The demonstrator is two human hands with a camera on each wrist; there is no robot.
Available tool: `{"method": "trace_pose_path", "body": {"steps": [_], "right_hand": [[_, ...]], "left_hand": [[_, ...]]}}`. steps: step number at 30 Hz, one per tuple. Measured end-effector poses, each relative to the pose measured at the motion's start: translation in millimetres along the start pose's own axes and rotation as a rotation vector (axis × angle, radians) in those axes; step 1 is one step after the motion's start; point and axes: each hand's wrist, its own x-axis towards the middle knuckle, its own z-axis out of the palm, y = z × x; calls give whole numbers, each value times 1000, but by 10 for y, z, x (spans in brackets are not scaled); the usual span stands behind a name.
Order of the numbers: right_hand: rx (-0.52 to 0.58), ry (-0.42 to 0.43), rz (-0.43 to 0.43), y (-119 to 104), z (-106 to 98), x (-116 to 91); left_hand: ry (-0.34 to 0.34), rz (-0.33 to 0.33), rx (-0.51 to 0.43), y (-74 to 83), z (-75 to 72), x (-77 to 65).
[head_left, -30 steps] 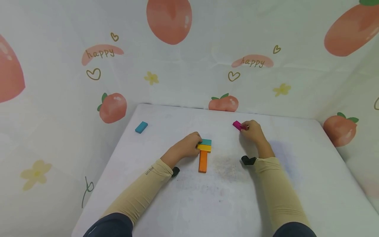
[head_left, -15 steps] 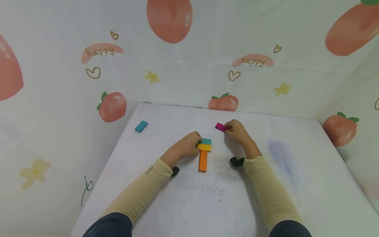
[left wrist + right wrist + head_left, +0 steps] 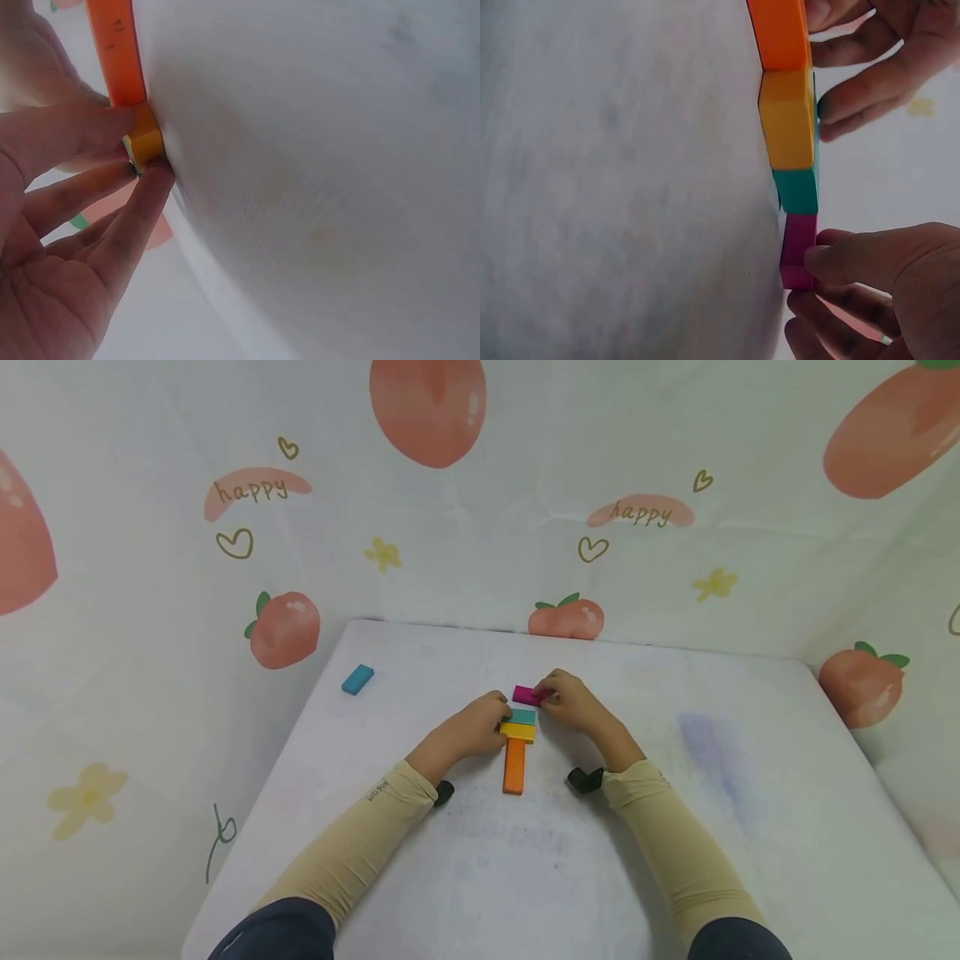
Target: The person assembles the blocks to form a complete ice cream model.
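Note:
In the head view, an orange block point(image 3: 513, 768) lies lengthwise toward me, its far end meeting a crosswise yellow block point(image 3: 519, 732). A teal block point(image 3: 522, 717) lies along the yellow one's far side. My left hand point(image 3: 474, 728) pinches the left ends of the yellow and teal blocks, thumb on the near side and fingers beyond. Just past the teal block, my right hand point(image 3: 573, 700) holds a magenta block point(image 3: 523, 695) by its right end, between thumb and fingers. In the right wrist view the magenta block point(image 3: 801, 244) sits right at the teal block point(image 3: 799, 189).
A blue block point(image 3: 357, 680) lies alone at the table's far left. Small black pieces show at both wrists, one by the right cuff point(image 3: 585, 780). Behind the white table point(image 3: 750, 718) hangs a cloth point(image 3: 480, 543) printed with peaches.
My right hand has carried the magenta block leftward and slightly nearer, turning it crosswise, until it lies beyond the teal block. The left hand and other blocks have stayed put.

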Motion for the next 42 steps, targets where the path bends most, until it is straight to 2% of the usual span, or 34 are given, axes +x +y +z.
{"method": "trace_pose_path", "body": {"steps": [7,23,33,42], "right_hand": [[11,-39,-4,-75,38,-6],[20,-45,-71,-118,76,-46],[-38,-127,-79,-117,48,-185],[-28,-129,-108,-60,36,-282]], "left_hand": [[22,39,5,-6,0,-4],[2,29,22,18,-8,18],[-5,31,35,3,9,22],[-3,25,28,7,-5,22]]}}
